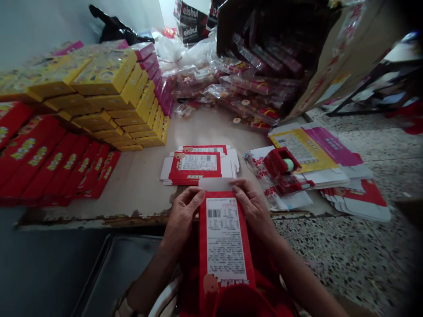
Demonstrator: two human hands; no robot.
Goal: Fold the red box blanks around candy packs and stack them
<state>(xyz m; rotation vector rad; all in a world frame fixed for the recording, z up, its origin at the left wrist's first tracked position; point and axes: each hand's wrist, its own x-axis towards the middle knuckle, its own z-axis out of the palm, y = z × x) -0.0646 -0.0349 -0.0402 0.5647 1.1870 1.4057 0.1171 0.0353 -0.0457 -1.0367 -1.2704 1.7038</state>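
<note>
Between my two hands is a red carton [226, 242] with a white printed panel, its white end flap [215, 184] standing out at the far end. My left hand [185, 207] pinches the carton's far left corner, thumb on top. At the far right corner my right hand [250, 206] grips it the same way. Just beyond the flap, a small stack of flat red-and-white cartons [198, 165] lies on the table [142, 185]. To the right of my right hand, a red tape dispenser [280, 163] rests on a printed plastic bag [292, 201].
Red boxes [59, 158] stand in a row at the left, before stacked yellow boxes [109, 88]. Clear-wrapped packets [244, 88] spill from a large cardboard box [340, 57] at the back. Flat yellow cartons [297, 147] lie at the right edge, above a speckled floor [330, 251].
</note>
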